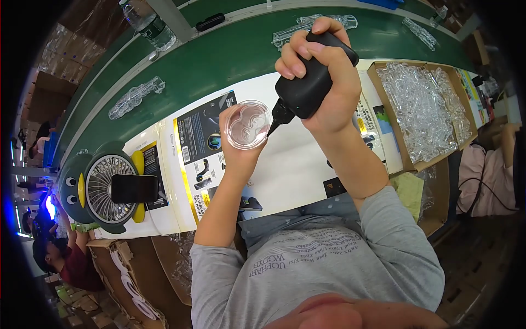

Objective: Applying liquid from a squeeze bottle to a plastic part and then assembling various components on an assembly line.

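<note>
My left hand (239, 159) holds up a clear round plastic cup-like piece (248, 125), its open rim facing upward. Inside it, rounded lobed shapes show through. My right hand (341, 82) is wrapped around a black squeeze bottle (304, 88), tilted down to the left. The bottle's thin black nozzle (280, 114) points at the right side of the clear piece's rim. Its tip is at or very close to that rim; whether they touch I cannot tell. Any liquid coming out is too small to make out.
A green belt (213, 68) crosses ahead, carrying a clear plastic part (137, 97) and others like it. An open cardboard box (390, 129) of clear parts stands right. At left, a green fan (104, 189) has a phone (134, 189) before it. Printed cardboard (290, 181) covers the worktop.
</note>
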